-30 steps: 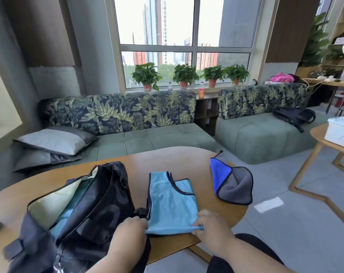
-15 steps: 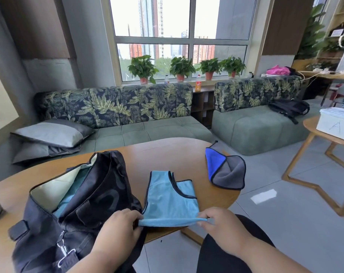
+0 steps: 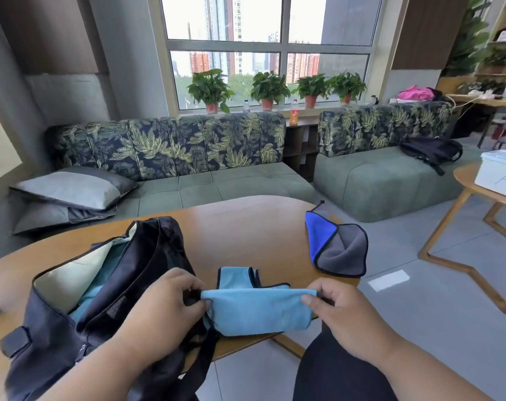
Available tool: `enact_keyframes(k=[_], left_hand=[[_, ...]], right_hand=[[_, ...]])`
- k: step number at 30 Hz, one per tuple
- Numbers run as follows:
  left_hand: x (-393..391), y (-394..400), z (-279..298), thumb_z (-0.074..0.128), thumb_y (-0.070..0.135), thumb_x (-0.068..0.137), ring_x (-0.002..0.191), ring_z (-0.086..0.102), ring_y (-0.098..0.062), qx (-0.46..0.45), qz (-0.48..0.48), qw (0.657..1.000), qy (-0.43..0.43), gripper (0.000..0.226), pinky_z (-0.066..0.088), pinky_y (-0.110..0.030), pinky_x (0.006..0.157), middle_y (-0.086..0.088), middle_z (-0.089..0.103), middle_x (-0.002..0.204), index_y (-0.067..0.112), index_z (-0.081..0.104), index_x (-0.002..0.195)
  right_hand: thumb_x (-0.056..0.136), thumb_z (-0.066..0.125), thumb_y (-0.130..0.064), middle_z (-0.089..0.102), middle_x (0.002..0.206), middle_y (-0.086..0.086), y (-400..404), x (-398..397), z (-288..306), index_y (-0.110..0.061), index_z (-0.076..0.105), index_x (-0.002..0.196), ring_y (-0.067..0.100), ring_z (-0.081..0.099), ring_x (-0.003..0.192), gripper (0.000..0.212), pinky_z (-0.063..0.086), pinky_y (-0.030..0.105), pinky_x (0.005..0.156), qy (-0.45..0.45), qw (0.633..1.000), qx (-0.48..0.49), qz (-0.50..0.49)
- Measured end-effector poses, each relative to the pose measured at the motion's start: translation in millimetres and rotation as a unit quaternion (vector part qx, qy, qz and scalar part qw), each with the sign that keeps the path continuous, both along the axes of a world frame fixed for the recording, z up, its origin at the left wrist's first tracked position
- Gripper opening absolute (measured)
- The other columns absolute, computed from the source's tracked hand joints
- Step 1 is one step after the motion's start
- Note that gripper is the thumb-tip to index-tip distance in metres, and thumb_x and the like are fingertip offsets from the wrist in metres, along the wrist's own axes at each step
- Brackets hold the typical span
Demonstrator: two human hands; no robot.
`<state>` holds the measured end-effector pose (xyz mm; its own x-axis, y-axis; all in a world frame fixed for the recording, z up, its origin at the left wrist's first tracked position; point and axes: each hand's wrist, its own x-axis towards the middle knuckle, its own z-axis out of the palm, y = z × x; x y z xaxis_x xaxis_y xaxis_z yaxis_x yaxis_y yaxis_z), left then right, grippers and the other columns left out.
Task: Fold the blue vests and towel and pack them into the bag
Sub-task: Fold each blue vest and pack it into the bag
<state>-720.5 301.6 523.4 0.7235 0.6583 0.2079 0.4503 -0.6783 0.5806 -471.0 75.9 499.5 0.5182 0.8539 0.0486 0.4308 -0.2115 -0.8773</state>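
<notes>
Black fabric of the open bag slumps across the left end of the wooden table, its mouth gaping toward the window so the pale lining shows, with a bit of light blue cloth already lying inside. Just to the right of the bag, the person's left hand is pinched shut on the left corner of the light blue vest, thumb and fingers closed over the folded edge. The vest sits at the near edge of the table, doubled over on itself, its dark-trimmed neck and shoulder part lying flat behind the raised fold. At the other end of that fold, the right hand is likewise clamped on the vest's right corner, so the cloth is stretched between the two hands. Farther right and back, well apart from the vest, the blue and grey towel lies loosely folded at the table's right rim, partly overhanging it.
</notes>
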Motion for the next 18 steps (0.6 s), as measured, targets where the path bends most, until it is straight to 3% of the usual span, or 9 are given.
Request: enact_keyframes(k=[3, 5, 7, 9, 11, 15, 18], left_hand=[[33, 25, 14, 0.079, 0.035, 0.088, 0.083, 0.062, 0.000, 0.021, 0.015, 0.999, 0.044, 0.007, 0.052, -0.022, 0.077, 0.017, 0.067, 0.090, 0.036, 0.073, 0.084], [63, 45, 16, 0.075, 0.035, 0.090, 0.083, 0.064, -0.003, 0.031, 0.033, 0.996, 0.081, 0.006, 0.055, -0.029, 0.079, 0.013, 0.070, 0.087, 0.031, 0.076, 0.094], [89, 66, 7, 0.072, 0.036, 0.091, 0.099, 0.066, -0.013, 0.041, 0.050, 0.989, 0.134, 0.032, 0.056, -0.032, 0.087, 0.010, 0.072, 0.103, 0.028, 0.072, 0.122], [102, 78, -9, 0.072, 0.041, 0.091, 0.114, 0.064, -0.020, 0.034, 0.064, 0.982, 0.173, 0.061, 0.055, -0.035, 0.093, 0.004, 0.068, 0.122, 0.026, 0.054, 0.147], [108, 78, -26, 0.071, 0.044, 0.093, 0.120, 0.062, -0.021, 0.020, 0.076, 0.983, 0.166, 0.067, 0.054, -0.035, 0.096, 0.003, 0.065, 0.132, 0.026, 0.048, 0.153], [102, 49, -63, 0.064, 0.048, 0.098, 0.128, 0.054, -0.016, 0.073, 0.040, 0.990, 0.113, 0.051, 0.048, -0.032, 0.104, 0.009, 0.061, 0.136, 0.030, 0.056, 0.145], [92, 26, -93, 0.051, 0.059, 0.099, 0.140, 0.046, -0.020, 0.139, -0.003, 0.978, 0.157, 0.055, 0.038, -0.034, 0.117, 0.007, 0.054, 0.150, 0.035, 0.055, 0.148]], right_hand=[[0.095, 0.066, -0.044, 0.068, 0.091, 0.021, 30, 22, 7, -0.012, 0.065, 0.086, 0.015, 0.056, 0.076, 0.033, 0.044, 0.037, 0.074, 0.030, 0.998, 0.020, -0.051], [0.092, 0.066, -0.050, 0.070, 0.090, 0.019, 57, 41, 4, -0.012, 0.065, 0.087, 0.016, 0.061, 0.077, 0.038, 0.045, 0.038, 0.076, 0.047, 0.996, 0.009, -0.072], [0.099, 0.068, -0.041, 0.078, 0.099, 0.004, 81, 60, -5, -0.016, 0.072, 0.108, 0.013, 0.071, 0.094, 0.026, 0.050, 0.032, 0.086, 0.094, 0.993, -0.015, -0.071], [0.098, 0.070, -0.042, 0.070, 0.121, -0.005, 98, 70, -18, -0.017, 0.059, 0.142, 0.012, 0.066, 0.114, 0.051, 0.047, 0.027, 0.098, 0.096, 0.990, -0.060, -0.088], [0.097, 0.071, -0.046, 0.066, 0.120, -0.006, 100, 66, -34, -0.022, 0.050, 0.151, 0.011, 0.062, 0.113, 0.063, 0.045, 0.030, 0.100, 0.084, 0.983, -0.089, -0.134], [0.095, 0.069, -0.044, 0.073, 0.105, -0.011, 90, 53, -72, -0.026, 0.067, 0.117, 0.009, 0.068, 0.097, 0.028, 0.057, 0.037, 0.093, 0.071, 0.972, -0.151, -0.167], [0.091, 0.064, -0.058, 0.065, 0.079, -0.011, 88, 51, -72, -0.025, 0.061, 0.082, 0.012, 0.061, 0.075, 0.034, 0.050, 0.032, 0.070, -0.012, 0.960, -0.233, -0.154]])
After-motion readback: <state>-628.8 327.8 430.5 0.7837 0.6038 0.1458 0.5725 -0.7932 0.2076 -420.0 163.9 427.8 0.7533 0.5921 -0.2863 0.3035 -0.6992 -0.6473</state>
